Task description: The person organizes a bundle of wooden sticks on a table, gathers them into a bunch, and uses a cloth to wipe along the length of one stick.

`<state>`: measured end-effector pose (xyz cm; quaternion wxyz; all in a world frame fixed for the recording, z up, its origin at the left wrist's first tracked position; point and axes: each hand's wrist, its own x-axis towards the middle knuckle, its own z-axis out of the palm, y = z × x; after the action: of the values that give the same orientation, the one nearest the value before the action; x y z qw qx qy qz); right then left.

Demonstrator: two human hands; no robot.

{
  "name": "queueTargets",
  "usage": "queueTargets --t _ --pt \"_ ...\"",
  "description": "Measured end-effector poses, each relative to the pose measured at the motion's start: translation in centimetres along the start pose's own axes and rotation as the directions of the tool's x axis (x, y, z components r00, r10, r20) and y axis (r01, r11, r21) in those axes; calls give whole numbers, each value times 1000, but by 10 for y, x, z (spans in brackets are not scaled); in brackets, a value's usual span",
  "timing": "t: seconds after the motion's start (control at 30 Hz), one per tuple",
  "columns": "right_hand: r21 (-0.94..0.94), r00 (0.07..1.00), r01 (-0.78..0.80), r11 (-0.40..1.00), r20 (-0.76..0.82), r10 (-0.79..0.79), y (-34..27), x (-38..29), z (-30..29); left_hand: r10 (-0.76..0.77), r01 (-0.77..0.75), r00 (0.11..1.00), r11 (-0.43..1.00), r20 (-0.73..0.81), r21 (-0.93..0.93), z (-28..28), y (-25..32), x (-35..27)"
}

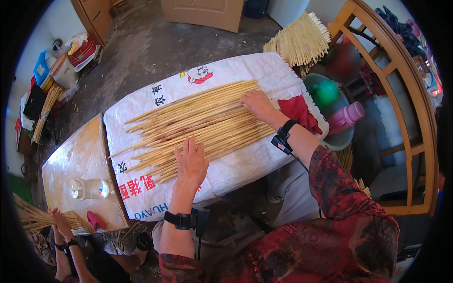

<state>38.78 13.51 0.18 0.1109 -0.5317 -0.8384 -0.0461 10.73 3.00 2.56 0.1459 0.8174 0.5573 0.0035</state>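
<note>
Long pale plant stalks (212, 132) lie side by side in a loose layer on a white woven plastic sack (233, 177). Some in the middle show reddish-brown stains, and a narrow gap runs between two groups. My left hand (193, 159) rests palm down on the nearer group towards its left end, fingers spread. Across the right part of the layer lies my right hand (260, 104), palm down with its fingers bent over the stalks; I see none gripped in it. A dark red cloth (299, 113) sits on the sack just right of the stalk ends.
Left, a wooden table (76, 159) holds a clear jar (90, 189) and a red cloth (96, 220). Another person's hands (62, 221) grip a stalk bundle (33, 214). A large stalk pile (299, 39), a basin (348, 136) with jugs and a wooden frame (400, 88) stand right.
</note>
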Motion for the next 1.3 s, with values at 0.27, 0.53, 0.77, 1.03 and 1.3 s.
queueTargets --t 0.27,0.53,0.77,1.03,1.3 --pt "-100 998 -65 993 -5 65 19 5 -22 8 -8 1000 1000 -9 -17 -1 0 -2" --pt "41 989 -147 988 21 146 31 2 -21 12 -13 1000 1000 -26 -24 -2 1 -3" --pt "370 992 2 929 -115 44 5 3 1 34 -34 999 999 -9 -33 -3 6 -1" --pt "159 953 287 945 -143 -266 -95 15 21 20 -21 1000 1000 22 8 -6 8 -2" --pt "193 988 155 969 -60 -146 -82 11 32 35 -34 997 999 -72 21 3 4 -1"
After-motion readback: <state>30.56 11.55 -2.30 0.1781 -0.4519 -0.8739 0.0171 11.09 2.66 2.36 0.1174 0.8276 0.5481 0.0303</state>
